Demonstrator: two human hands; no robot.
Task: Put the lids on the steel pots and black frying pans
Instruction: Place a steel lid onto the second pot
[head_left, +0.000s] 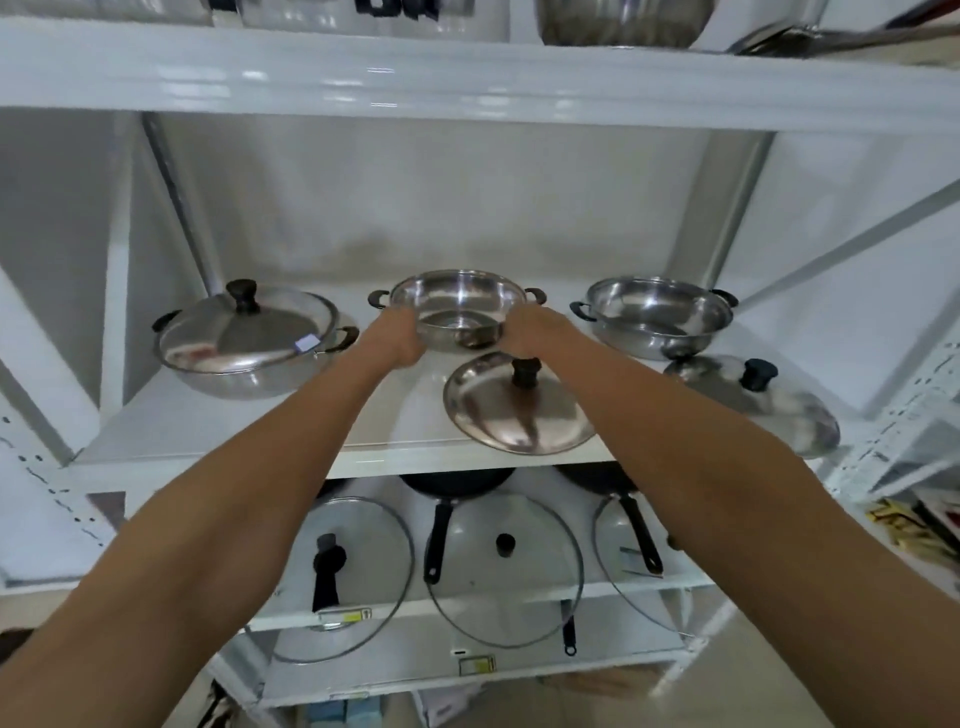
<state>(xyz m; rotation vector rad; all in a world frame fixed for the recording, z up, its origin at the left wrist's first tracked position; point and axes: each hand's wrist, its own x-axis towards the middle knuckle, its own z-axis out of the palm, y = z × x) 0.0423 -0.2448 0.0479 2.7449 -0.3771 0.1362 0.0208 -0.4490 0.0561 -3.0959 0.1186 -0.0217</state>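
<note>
Reaching with both arms into the middle shelf (156, 447), we hold the open steel pot (457, 306) at the centre of the shelf, well back from its front edge. Our left hand (397, 338) curls around the near-left of the rim and our right hand (524, 330) around the near-right; each grip is closed partway on the pot wall, fingers wrapped and mostly hidden behind the steel, so we cannot tell how tightly.

The pot's steel lid (517, 402) lies just in front of it, overhanging the shelf's front edge. We judge that to be the chief hazard: dragging the pot forward could nudge the lid off the lip and onto the glass lids (498, 566) propped on the lower shelf. Our right forearm passes close above the lid's black knob (525, 371), and a dropped elbow could catch it.

At the left end of the shelf a lidded pot (244, 343) is finished. Towards the right end a second open pot (657, 317) waits, its own lid (753, 400) resting near the front right corner, also near the edge. Below, black frying pans (457, 480) sit behind the glass lids, uncovered.
</note>
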